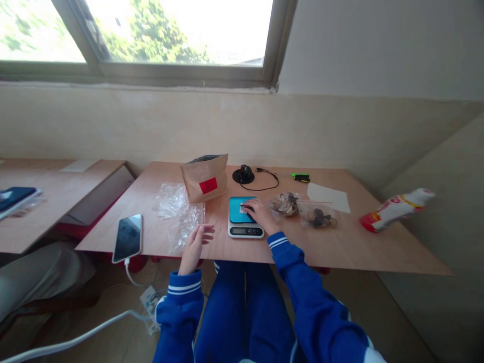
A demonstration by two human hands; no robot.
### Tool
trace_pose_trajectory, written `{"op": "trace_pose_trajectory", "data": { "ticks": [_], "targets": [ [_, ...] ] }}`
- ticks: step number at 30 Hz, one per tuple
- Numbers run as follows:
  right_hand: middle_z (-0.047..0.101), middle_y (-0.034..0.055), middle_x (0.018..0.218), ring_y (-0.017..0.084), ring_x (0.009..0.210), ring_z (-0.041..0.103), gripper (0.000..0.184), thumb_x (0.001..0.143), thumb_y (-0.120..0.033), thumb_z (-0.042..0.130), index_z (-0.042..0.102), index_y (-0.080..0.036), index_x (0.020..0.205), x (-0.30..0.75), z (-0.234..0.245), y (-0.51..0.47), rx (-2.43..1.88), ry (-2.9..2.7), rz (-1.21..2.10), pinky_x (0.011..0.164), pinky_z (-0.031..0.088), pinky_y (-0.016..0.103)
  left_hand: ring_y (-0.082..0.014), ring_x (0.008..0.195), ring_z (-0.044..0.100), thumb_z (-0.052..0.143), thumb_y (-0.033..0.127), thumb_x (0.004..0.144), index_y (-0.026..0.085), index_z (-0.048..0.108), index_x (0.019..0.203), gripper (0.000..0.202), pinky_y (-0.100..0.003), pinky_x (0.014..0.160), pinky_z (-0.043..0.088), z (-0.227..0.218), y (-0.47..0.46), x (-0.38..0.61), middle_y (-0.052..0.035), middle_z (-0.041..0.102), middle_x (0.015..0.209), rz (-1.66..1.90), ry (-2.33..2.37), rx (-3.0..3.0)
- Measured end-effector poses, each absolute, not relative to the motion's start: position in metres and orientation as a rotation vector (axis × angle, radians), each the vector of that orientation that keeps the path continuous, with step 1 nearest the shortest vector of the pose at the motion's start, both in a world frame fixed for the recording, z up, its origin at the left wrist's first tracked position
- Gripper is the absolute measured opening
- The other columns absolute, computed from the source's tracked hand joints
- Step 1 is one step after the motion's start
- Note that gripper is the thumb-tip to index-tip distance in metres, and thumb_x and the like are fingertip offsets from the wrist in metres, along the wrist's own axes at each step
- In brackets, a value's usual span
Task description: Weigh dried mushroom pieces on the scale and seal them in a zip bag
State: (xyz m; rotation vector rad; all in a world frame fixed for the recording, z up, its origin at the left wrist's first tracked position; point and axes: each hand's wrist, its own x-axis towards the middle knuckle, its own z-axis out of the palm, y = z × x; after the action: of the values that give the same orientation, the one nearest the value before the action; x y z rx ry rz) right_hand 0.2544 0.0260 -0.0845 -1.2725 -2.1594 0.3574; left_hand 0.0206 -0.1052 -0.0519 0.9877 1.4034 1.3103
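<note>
A small kitchen scale [245, 218] with a teal platform sits at the near edge of the wooden table [359, 242]. My right hand [261, 214] rests on the platform, fingers curled around a small dark item that I cannot make out. My left hand [195, 244] lies flat at the table's edge, fingers stretched out, touching clear plastic bags [180, 214]. Two clear bags filled with dark pieces [304, 210] lie just right of the scale. A brown paper bag with a red label [205, 178] stands behind the scale.
A phone [128, 237] on a white charging cable lies at the table's left corner. Behind are a black round device with cord [244, 175], a green marker [301, 177] and a white sheet [328, 197]. A red and white packet [395, 208] lies far right. Another desk [56, 196] stands left.
</note>
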Motion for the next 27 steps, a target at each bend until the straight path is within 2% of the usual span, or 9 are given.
{"op": "trace_pose_trajectory", "data": {
  "ticks": [3, 6, 10, 13, 15, 17, 20, 23, 27],
  "targets": [
    [0.052, 0.0110, 0.138, 0.028, 0.134, 0.040, 0.034, 0.092, -0.034, 0.052, 0.063, -0.021, 0.121, 0.255, -0.087, 0.013, -1.277, -2.122, 0.311, 0.108, 0.033, 0.049, -0.0171, 0.069, 0.063, 0.055, 0.066, 0.072, 0.014, 0.067, 0.088, 0.055, -0.028, 0.062, 0.047, -0.054, -0.105, 0.012, -0.0099, 0.070, 0.087, 1.315, 1.428, 1.027],
    [0.040, 0.0047, 0.148, 0.024, 0.139, 0.032, 0.040, 0.096, -0.034, 0.041, 0.051, -0.028, 0.134, 0.277, -0.083, -0.022, -1.231, -1.973, 0.305, 0.112, 0.030, 0.049, -0.0162, 0.069, 0.062, 0.050, 0.059, 0.079, 0.015, 0.066, 0.091, 0.048, -0.028, 0.061, 0.047, -0.047, -0.095, 0.006, -0.0093, 0.068, 0.093, 1.385, 1.472, 1.123],
    [0.050, 0.0055, 0.140, 0.025, 0.131, 0.044, 0.038, 0.094, -0.033, 0.043, 0.055, -0.031, 0.130, 0.311, -0.089, -0.087, -1.297, -1.773, 0.338, 0.110, 0.035, 0.050, -0.0143, 0.077, 0.061, 0.050, 0.038, 0.085, 0.021, 0.061, 0.112, 0.034, -0.029, 0.071, 0.051, -0.010, -0.052, 0.008, -0.0084, 0.059, 0.113, 1.546, 1.616, 1.508],
    [0.061, 0.0056, 0.125, 0.027, 0.119, 0.055, 0.034, 0.091, -0.033, 0.048, 0.061, -0.036, 0.122, 0.322, -0.105, -0.134, -1.370, -1.700, 0.425, 0.101, 0.044, 0.052, -0.0193, 0.101, 0.058, 0.049, 0.026, 0.084, 0.022, 0.052, 0.126, 0.043, -0.031, 0.080, 0.051, 0.023, 0.000, 0.008, -0.0116, 0.045, 0.134, 1.705, 1.653, 1.815],
    [0.063, 0.0053, 0.121, 0.027, 0.115, 0.057, 0.032, 0.090, -0.033, 0.049, 0.062, -0.038, 0.119, 0.321, -0.112, -0.157, -1.387, -1.675, 0.471, 0.098, 0.047, 0.052, -0.0239, 0.118, 0.051, 0.051, 0.022, 0.082, 0.022, 0.046, 0.133, 0.052, -0.035, 0.090, 0.049, 0.038, 0.033, 0.004, -0.0109, 0.038, 0.143, 1.683, 1.712, 1.987],
    [0.063, 0.0051, 0.121, 0.028, 0.115, 0.057, 0.031, 0.090, -0.032, 0.049, 0.063, -0.039, 0.117, 0.316, -0.110, -0.169, -1.387, -1.666, 0.515, 0.097, 0.047, 0.052, -0.0261, 0.120, 0.050, 0.053, 0.020, 0.081, 0.021, 0.051, 0.128, 0.047, -0.039, 0.096, 0.045, 0.043, 0.056, -0.001, -0.0107, 0.046, 0.136, 1.516, 1.808, 2.094],
    [0.062, 0.0050, 0.122, 0.027, 0.116, 0.057, 0.029, 0.091, -0.031, 0.047, 0.064, -0.036, 0.115, 0.308, -0.085, -0.165, -1.338, -1.667, 0.578, 0.099, 0.047, 0.050, -0.0240, 0.107, 0.057, 0.051, 0.023, 0.084, 0.021, 0.063, 0.108, 0.027, -0.036, 0.089, 0.047, 0.038, 0.063, -0.005, -0.0078, 0.055, 0.125, 1.350, 1.867, 2.140],
    [0.063, 0.0047, 0.120, 0.023, 0.116, 0.057, 0.028, 0.093, -0.029, 0.045, 0.064, -0.032, 0.113, 0.295, -0.039, -0.138, -1.176, -1.701, 0.636, 0.101, 0.046, 0.044, -0.0216, 0.100, 0.059, 0.049, 0.029, 0.088, 0.023, 0.067, 0.097, 0.021, -0.033, 0.082, 0.048, 0.022, 0.042, 0.001, -0.0064, 0.053, 0.125, 1.426, 1.890, 2.142],
    [0.064, 0.0049, 0.119, 0.020, 0.115, 0.057, 0.029, 0.095, -0.030, 0.044, 0.062, -0.026, 0.116, 0.259, 0.028, -0.076, -0.916, -1.821, 0.692, 0.101, 0.046, 0.037, -0.0206, 0.099, 0.057, 0.050, 0.033, 0.089, 0.026, 0.068, 0.097, 0.021, -0.033, 0.083, 0.046, -0.004, 0.005, 0.017, -0.0067, 0.050, 0.125, 1.511, 1.830, 2.153]
  ]
}}
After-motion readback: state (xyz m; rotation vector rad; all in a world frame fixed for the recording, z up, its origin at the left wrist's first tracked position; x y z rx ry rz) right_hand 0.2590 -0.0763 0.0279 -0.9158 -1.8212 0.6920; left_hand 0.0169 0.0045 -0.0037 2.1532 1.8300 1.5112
